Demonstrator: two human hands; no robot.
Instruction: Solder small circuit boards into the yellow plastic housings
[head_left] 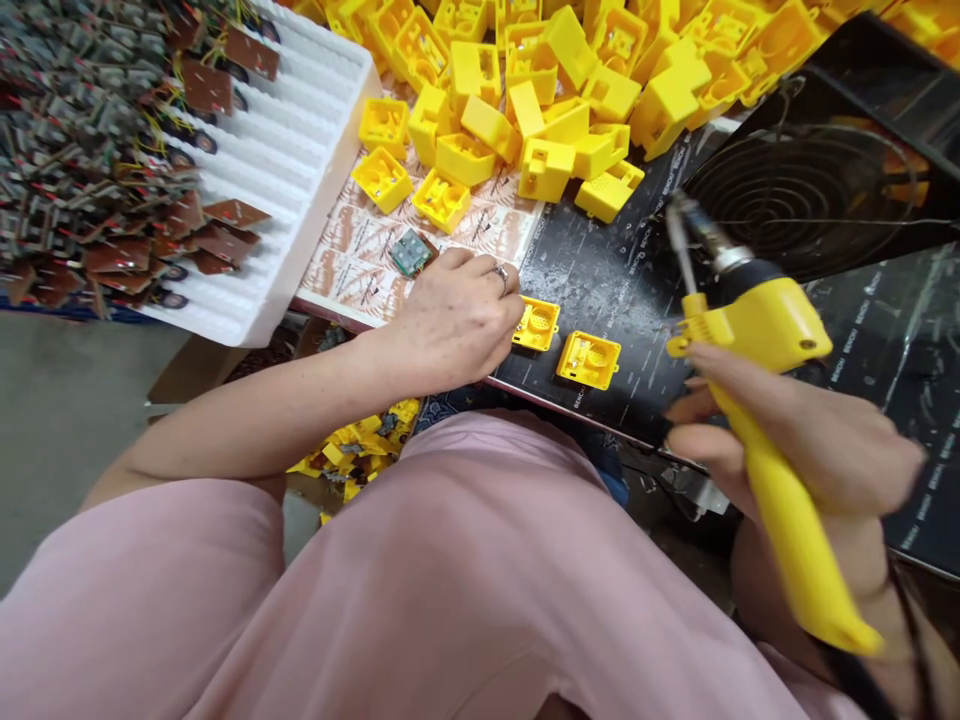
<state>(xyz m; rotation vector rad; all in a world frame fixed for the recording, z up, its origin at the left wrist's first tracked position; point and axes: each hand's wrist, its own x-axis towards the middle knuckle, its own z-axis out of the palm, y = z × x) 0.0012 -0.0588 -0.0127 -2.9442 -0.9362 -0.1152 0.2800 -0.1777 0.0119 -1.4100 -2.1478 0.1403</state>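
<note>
My right hand [817,440] is wrapped around the yellow plastic pistol-shaped soldering gun [780,320], whose metal tip points to about 11 o'clock from my fist, well apart from the workpieces. My left hand [461,315] lies with fingers curled over the left edge of a small open yellow plastic housing [538,323], which sits at 3 o'clock from it on the black tabletop [585,240]; my fingertips are hidden, so I cannot tell whether they pinch it or only touch it. A matching open yellow plastic housing with a round pattern of holes [589,360] lies between 3 and 4 o'clock, near the first. To do this well, I judge that I should brace the nearer housing by its outer wall, flat and unable to skid, with my fingers outside the rim. The gun is best brought in from the 2 o'clock side, where my left hand is not in its way, touching only the metal and sparing the yellow walls, which heat could soften. The small green square circuit board [411,252] at 11 o'clock deserves a clear margin, and the black-framed fan [780,190] at 2 o'clock calls for care with the tip close to its grille.
</note>
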